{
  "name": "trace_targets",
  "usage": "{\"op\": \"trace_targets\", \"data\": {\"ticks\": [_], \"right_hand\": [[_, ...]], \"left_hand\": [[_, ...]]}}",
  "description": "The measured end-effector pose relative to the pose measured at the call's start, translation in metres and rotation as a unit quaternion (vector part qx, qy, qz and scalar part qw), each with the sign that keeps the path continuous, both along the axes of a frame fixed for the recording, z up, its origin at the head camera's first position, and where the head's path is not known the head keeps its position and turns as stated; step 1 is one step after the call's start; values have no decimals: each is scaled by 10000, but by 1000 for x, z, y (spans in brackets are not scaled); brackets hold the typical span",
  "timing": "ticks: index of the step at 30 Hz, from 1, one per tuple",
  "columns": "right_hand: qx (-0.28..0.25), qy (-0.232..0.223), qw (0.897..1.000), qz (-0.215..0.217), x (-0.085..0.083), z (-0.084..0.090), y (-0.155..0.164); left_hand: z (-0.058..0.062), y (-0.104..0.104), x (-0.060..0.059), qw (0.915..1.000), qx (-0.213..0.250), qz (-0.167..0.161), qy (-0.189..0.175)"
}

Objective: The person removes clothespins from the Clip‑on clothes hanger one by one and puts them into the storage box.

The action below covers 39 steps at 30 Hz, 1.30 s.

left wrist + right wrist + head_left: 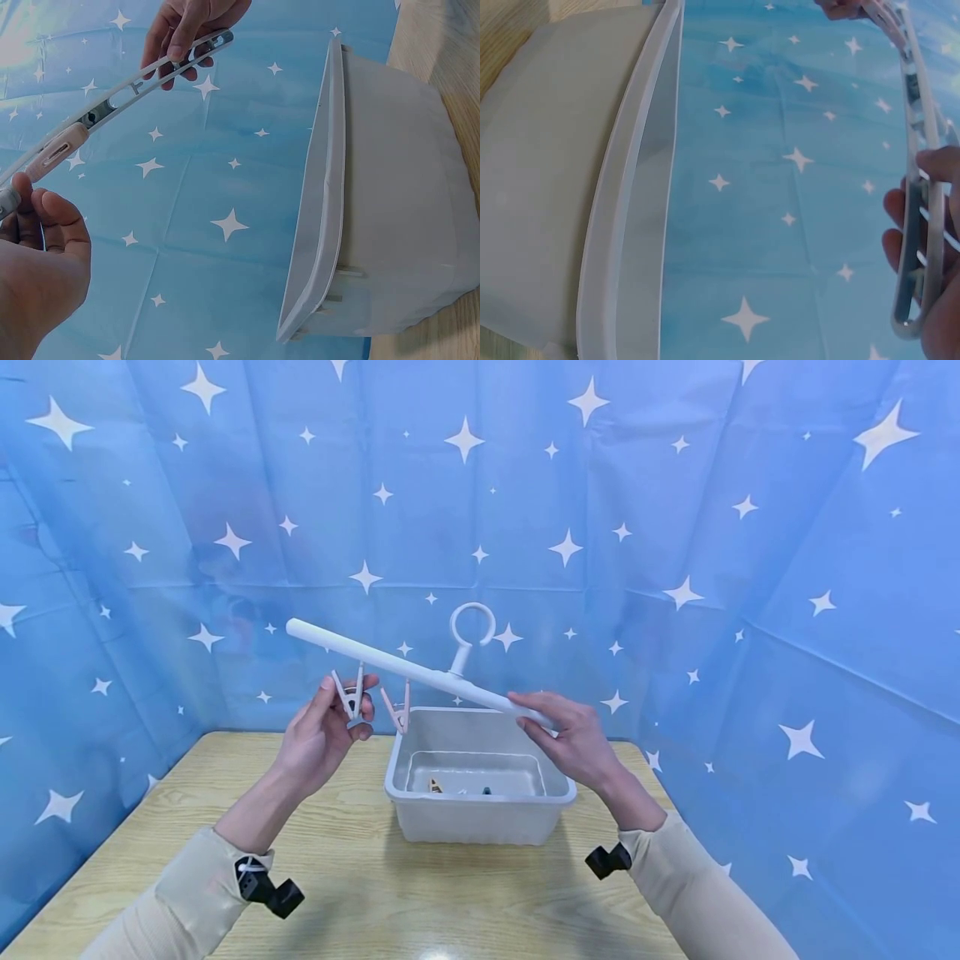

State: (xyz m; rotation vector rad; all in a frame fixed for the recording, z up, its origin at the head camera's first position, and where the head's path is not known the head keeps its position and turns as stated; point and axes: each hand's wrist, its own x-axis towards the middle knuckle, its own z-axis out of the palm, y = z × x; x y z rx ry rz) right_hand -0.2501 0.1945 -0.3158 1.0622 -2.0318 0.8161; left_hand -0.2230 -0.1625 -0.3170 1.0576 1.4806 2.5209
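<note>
A white clip hanger (pixel 397 665) with a round hook (pixel 452 631) is held up at a slant, its left end higher, over and behind a grey plastic bin. My right hand (pixel 573 735) grips the lower right end of its bar, thumb beneath and fingers on top. With fingers and thumb my left hand (pixel 318 739) pinches a pale grey clip (pixel 351 700) under the bar's left part. Beside that clip hangs a pink clip (pixel 401 714), also seen in the left wrist view as a pink clip (pixel 64 150). The bar's hollow underside shows in both wrist views.
The grey bin (pixel 480 821) stands on a wooden table (pixel 337 877), with a few small items, one an orange-brown piece (pixel 435 786), at its bottom. Blue curtains (pixel 517 518) with white stars enclose the table at the back and sides.
</note>
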Motion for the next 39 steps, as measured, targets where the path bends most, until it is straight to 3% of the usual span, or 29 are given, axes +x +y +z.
{"op": "trace_targets", "data": {"ticks": [18,28,34,39], "right_hand": [[-85,-64,9999,10,0,-2,1],[-67,-95,9999,-6,0,-4,2],[-28,-123,9999,-9,0,-4,4],[1,-145,9999,10,0,-4,4]], "left_hand": [[2,5,1,9980,436,-132,-445],[2,6,0,9955,492,46,-813],[1,6,0,9945,604,188,-830],[3,7,2,9944,502,488,-794]]}}
